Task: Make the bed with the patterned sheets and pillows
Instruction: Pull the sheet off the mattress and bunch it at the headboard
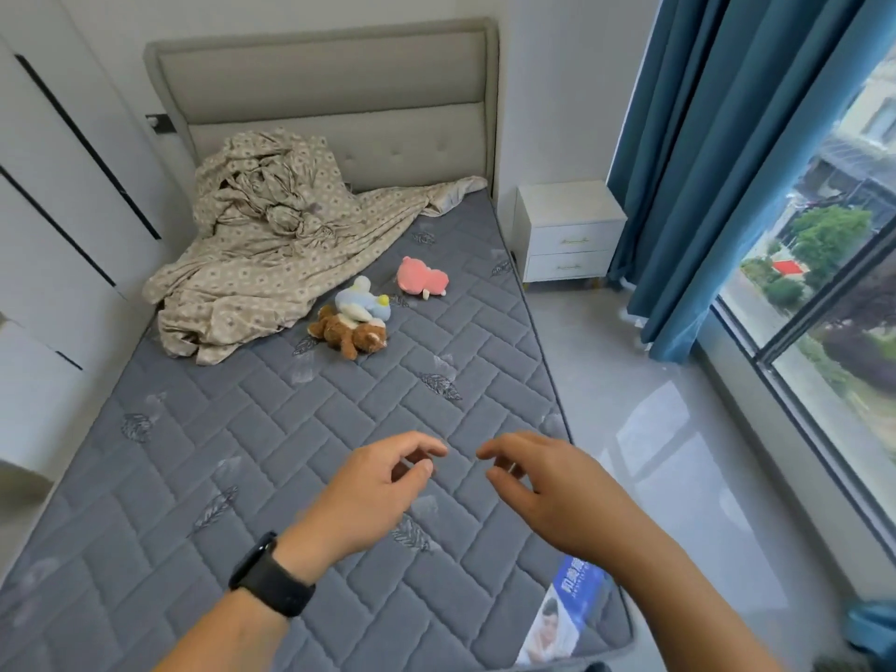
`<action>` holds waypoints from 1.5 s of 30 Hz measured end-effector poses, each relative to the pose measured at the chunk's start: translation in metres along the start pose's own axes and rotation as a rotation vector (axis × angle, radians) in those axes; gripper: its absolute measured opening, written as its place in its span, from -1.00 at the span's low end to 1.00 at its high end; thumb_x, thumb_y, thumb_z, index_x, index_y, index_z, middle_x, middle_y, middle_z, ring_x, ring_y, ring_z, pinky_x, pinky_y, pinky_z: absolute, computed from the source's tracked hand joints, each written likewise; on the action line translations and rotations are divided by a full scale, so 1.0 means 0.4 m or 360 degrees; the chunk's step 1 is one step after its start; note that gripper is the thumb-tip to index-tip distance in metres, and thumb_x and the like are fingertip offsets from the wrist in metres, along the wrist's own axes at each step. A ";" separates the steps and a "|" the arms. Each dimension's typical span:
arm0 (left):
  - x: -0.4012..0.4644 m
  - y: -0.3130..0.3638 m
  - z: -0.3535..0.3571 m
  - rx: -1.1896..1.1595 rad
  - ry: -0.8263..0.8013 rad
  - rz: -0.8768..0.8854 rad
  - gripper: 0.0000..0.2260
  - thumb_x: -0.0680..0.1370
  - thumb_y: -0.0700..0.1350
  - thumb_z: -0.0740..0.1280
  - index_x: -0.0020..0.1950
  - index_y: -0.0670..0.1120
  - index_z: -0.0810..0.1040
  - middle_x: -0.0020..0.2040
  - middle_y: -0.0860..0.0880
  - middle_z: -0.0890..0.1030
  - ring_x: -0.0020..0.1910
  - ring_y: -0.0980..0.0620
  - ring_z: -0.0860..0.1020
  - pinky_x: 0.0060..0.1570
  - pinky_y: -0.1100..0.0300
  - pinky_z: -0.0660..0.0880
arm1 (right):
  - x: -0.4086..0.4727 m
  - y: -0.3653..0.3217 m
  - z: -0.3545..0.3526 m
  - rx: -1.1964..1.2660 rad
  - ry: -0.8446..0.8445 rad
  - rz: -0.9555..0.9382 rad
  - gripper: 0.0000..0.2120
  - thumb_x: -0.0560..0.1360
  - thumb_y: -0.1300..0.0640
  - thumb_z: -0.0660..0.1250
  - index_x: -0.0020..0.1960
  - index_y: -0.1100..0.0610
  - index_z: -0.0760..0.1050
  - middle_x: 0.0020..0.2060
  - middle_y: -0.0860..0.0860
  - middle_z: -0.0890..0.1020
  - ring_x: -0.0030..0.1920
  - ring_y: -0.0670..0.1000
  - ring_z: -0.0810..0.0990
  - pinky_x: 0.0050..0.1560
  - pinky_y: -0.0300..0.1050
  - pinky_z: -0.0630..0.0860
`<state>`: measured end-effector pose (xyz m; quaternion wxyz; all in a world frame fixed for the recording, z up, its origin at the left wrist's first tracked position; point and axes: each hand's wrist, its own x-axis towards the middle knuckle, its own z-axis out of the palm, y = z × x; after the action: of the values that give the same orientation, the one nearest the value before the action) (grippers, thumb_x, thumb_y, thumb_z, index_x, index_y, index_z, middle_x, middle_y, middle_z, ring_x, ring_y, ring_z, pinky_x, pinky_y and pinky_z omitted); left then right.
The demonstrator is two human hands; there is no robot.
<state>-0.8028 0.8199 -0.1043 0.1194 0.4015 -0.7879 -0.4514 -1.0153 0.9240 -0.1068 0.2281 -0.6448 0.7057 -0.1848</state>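
Head view — bare mattress, crumpled sheet

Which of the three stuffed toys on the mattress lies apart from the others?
The pink plush toy. It lies alone nearer the headboard, while the blue plush toy rests on top of the brown teddy bear.

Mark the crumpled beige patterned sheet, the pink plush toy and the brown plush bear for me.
Crumpled beige patterned sheet (257, 244), head view, on its bunched middle.
Pink plush toy (421, 277), head view, on its body.
Brown plush bear (351, 334), head view, on its torso.
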 end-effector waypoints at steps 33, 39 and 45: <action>0.640 0.683 0.810 -0.0228 0.0558 -0.0386 -0.65 0.67 0.16 0.15 -0.16 0.06 0.59 -0.43 -0.03 0.34 -0.41 0.11 0.36 -0.30 0.09 0.32 | 0.096 0.938 -0.696 -0.0079 -0.0111 -0.0608 -0.60 0.54 -0.28 0.21 -0.27 0.00 0.32 -0.38 -0.10 0.45 -0.33 0.00 0.43 -0.37 -0.19 0.30; 0.772 0.717 0.767 -0.0230 0.0700 -0.0412 -0.65 0.69 0.11 0.16 -0.18 0.02 0.58 -0.48 0.07 0.27 -0.45 0.13 0.32 -0.33 0.14 0.27 | 0.191 1.004 -0.766 -0.0216 -0.0246 -0.0662 -0.68 0.60 -0.20 0.23 -0.18 0.02 0.41 -0.28 -0.09 0.50 -0.26 0.00 0.47 -0.33 -0.22 0.25; 0.865 0.658 0.762 -0.0235 0.0771 -0.0566 -0.68 0.68 0.05 0.20 -0.20 -0.03 0.55 -0.46 0.06 0.31 -0.45 0.16 0.32 -0.39 0.24 0.25 | 0.365 1.012 -0.753 -0.0287 -0.0347 -0.0933 -0.70 0.61 -0.19 0.20 -0.17 -0.02 0.39 -0.28 -0.09 0.51 -0.28 -0.01 0.46 -0.27 -0.12 0.37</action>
<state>-1.3332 0.8223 -0.1241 0.2516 0.6193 -0.6188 -0.4125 -1.5277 0.8095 -0.0945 0.1812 -0.8542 0.4749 -0.1093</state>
